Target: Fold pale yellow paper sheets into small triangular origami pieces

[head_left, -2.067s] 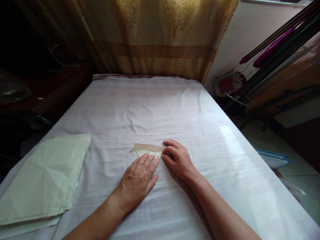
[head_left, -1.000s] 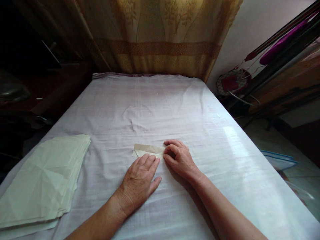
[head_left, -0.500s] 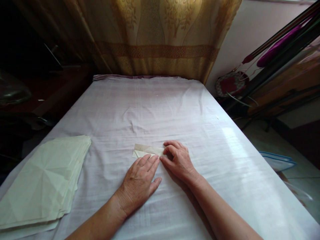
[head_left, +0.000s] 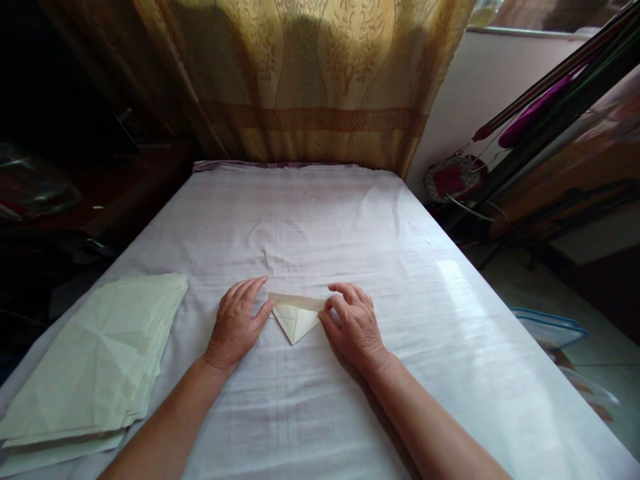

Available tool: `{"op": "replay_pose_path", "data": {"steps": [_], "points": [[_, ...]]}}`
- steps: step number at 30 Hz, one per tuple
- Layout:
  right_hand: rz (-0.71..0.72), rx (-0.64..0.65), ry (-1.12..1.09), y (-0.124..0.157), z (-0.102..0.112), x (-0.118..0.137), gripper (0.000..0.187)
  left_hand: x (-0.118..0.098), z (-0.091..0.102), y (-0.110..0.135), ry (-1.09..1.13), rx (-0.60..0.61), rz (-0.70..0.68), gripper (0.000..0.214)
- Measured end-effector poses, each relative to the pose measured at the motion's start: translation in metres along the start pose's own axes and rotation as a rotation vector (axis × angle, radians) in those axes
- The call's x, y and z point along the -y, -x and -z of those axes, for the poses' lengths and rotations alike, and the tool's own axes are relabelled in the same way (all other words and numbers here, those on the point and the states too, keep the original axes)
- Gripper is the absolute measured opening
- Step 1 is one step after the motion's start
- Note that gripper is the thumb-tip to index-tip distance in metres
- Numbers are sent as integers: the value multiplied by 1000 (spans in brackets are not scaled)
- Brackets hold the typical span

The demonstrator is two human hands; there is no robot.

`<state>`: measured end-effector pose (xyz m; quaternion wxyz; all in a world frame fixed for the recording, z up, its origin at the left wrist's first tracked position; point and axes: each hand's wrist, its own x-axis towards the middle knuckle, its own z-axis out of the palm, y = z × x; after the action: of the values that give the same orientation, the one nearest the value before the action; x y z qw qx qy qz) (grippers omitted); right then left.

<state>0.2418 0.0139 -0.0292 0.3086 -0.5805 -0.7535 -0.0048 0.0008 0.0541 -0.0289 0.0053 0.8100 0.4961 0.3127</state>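
A small folded cream paper (head_left: 296,316) lies on the white cloth (head_left: 350,227). It forms a triangle that points toward me. My left hand (head_left: 236,324) rests flat beside its left corner, fingers stretched out and the thumb touching the paper's edge. My right hand (head_left: 351,323) sits at the right corner with fingers curled, pinching that end of the paper against the cloth.
A stack of creased cream sheets (head_left: 95,360) lies at the near left of the cloth. A gold patterned curtain (head_left: 310,80) hangs behind. Dark furniture stands on the left, and rods and a blue-rimmed tray (head_left: 547,325) on the floor at the right.
My left hand slid off the paper to its left corner, uncovering the triangular flap. The right hand stayed at the right end. The view tilted down a little.
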Motion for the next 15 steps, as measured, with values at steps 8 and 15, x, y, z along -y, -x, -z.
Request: {"op": "replay_pose_path", "data": {"steps": [8,15], "points": [[77,31,263,3,-1,10,15,-3,-4,-6,77,122,99,23],[71,111,230,8,4,30,13,-13,3,-1,42,114,188,23]]}}
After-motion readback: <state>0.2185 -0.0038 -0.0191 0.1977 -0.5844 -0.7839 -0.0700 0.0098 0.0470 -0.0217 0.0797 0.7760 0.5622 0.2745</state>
